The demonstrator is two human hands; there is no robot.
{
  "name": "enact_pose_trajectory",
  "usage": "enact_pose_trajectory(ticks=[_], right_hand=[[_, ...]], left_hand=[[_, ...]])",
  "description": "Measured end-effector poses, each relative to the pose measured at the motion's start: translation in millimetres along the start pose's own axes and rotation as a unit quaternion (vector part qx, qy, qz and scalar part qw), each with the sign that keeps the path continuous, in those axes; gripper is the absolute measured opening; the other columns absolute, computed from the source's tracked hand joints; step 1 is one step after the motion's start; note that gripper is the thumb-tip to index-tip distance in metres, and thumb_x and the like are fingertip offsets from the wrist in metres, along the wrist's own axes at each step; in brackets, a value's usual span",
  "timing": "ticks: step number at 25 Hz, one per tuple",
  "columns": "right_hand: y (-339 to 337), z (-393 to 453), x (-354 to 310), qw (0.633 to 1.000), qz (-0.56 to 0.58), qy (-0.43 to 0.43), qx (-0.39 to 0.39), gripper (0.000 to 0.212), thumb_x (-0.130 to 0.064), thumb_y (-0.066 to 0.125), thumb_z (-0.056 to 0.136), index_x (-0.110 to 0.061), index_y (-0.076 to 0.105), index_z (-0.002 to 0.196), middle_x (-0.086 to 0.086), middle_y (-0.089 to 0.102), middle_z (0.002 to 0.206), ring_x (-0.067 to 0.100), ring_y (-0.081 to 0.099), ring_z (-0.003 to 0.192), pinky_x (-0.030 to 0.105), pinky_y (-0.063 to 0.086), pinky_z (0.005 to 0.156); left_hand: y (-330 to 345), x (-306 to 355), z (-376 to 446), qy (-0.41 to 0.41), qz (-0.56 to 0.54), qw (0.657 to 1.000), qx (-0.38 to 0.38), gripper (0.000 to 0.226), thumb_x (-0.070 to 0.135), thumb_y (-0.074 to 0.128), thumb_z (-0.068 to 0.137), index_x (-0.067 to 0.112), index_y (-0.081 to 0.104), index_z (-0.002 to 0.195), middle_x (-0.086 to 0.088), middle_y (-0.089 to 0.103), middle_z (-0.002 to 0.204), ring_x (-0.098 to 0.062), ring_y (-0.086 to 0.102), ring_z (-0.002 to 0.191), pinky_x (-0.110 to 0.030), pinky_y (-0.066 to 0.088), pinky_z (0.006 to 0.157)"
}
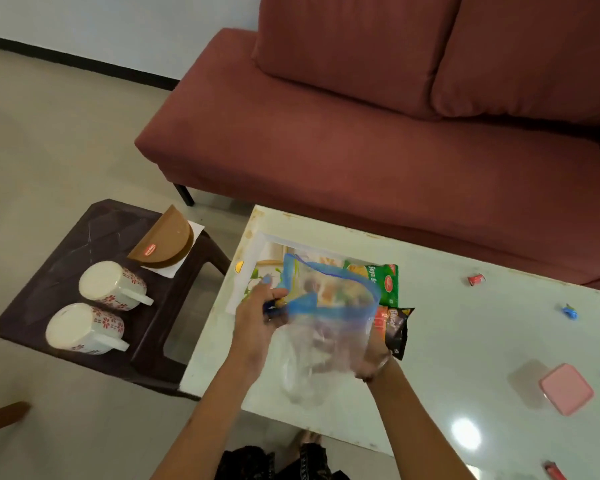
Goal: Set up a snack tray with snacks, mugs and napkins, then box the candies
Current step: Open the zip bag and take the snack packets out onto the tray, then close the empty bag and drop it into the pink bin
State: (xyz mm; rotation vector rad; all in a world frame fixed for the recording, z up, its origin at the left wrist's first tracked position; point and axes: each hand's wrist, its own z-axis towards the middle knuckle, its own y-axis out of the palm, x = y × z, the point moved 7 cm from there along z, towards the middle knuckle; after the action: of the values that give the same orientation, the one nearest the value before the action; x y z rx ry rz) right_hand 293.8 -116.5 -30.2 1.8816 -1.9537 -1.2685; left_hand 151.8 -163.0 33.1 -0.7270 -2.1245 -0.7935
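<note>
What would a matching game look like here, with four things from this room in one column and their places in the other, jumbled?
Things:
1. two mugs
2. pink box
3. clear bag
4. green snack packet

Places:
A. held in both hands above the table
B. lying on the tray
C. upside down on the dark stool
D. near the right end of the pale table

Pairs: 1-C, 2-D, 3-A, 4-B

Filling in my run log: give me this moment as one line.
left hand: grips clear zip bag by its blue edge | right hand: holds bag from behind | snack packets: on tray | mugs: side stool
</note>
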Motion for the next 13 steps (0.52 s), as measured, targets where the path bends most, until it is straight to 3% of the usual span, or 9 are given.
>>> enact_pose_trajectory(ticks=[1, 3, 5, 7, 9, 11, 13], right_hand=[[10, -6, 4, 1.0, -0.017, 0.018, -0.005, 0.047, -0.045, 0.077, 0.056, -0.02, 0.073, 0.096, 0.003, 0.07, 0.093, 0.024, 0.068, 0.091, 0.056, 0.052, 0.079], [18, -7, -3, 0.997, -0.054, -0.027, 0.038, 0.036, -0.015, 0.064, 0.075, -0.005, 0.062, 0.11, 0.013, 0.061, 0.106, 0.028, 0.06, 0.098, 0.054, 0.049, 0.088], [31, -20, -12, 0.979, -0.126, -0.122, 0.1, 0.039, 0.008, 0.049, 0.082, 0.007, 0.053, 0.121, 0.023, 0.058, 0.112, 0.031, 0.058, 0.097, 0.047, 0.048, 0.087], [46, -38, -15, 0.965, -0.131, -0.211, 0.087, 0.034, 0.012, 0.046, 0.084, 0.01, 0.056, 0.117, 0.024, 0.063, 0.106, 0.029, 0.061, 0.09, 0.044, 0.051, 0.084], [52, -65, -8, 0.956, -0.153, -0.238, 0.075, 0.032, 0.017, 0.041, 0.082, 0.006, 0.065, 0.1, 0.013, 0.07, 0.085, 0.021, 0.064, 0.075, 0.032, 0.057, 0.071], [45, -92, -3, 0.936, -0.222, -0.253, 0.105, 0.037, 0.02, 0.041, 0.078, -0.005, 0.068, 0.082, 0.0, 0.068, 0.065, 0.012, 0.061, 0.058, 0.021, 0.052, 0.054], [24, -127, -11, 0.887, -0.271, -0.308, 0.214, 0.028, 0.015, 0.056, 0.075, -0.009, 0.066, 0.085, 0.0, 0.067, 0.075, 0.003, 0.063, 0.06, 0.025, 0.05, 0.058]], left_hand=[[3, -3, -6, 0.013, 0.046, 0.998, -0.039, 0.032, 0.045, 0.057, 0.081, 0.014, 0.065, 0.086, -0.012, 0.061, 0.093, -0.021, 0.061, 0.084, -0.036, 0.053, 0.081], [17, -4, -21, 0.071, 0.178, 0.974, -0.117, 0.06, 0.063, 0.063, 0.063, 0.02, 0.063, 0.105, -0.008, 0.064, 0.109, -0.025, 0.059, 0.105, -0.039, 0.049, 0.092], [26, -5, -34, 0.098, 0.279, 0.949, -0.112, 0.097, 0.07, 0.064, 0.048, 0.028, 0.042, 0.133, 0.001, 0.051, 0.125, -0.018, 0.044, 0.12, -0.031, 0.04, 0.093], [27, -5, -41, 0.11, 0.3, 0.945, -0.074, 0.12, 0.07, 0.067, 0.041, 0.035, 0.015, 0.144, 0.007, 0.036, 0.13, -0.011, 0.032, 0.123, -0.028, 0.033, 0.096], [25, -12, -49, 0.097, 0.239, 0.965, -0.051, 0.112, 0.058, 0.072, 0.047, 0.035, 0.02, 0.143, 0.001, 0.039, 0.135, -0.016, 0.042, 0.123, -0.037, 0.042, 0.1], [28, -29, -61, 0.068, 0.131, 0.987, -0.06, 0.078, 0.036, 0.074, 0.062, 0.029, 0.043, 0.132, -0.006, 0.057, 0.126, -0.023, 0.058, 0.112, -0.052, 0.049, 0.094], [39, -43, -76, 0.067, 0.1, 0.991, -0.059, 0.047, 0.016, 0.067, 0.076, 0.025, 0.055, 0.121, -0.003, 0.067, 0.109, -0.02, 0.065, 0.098, -0.056, 0.051, 0.09]])
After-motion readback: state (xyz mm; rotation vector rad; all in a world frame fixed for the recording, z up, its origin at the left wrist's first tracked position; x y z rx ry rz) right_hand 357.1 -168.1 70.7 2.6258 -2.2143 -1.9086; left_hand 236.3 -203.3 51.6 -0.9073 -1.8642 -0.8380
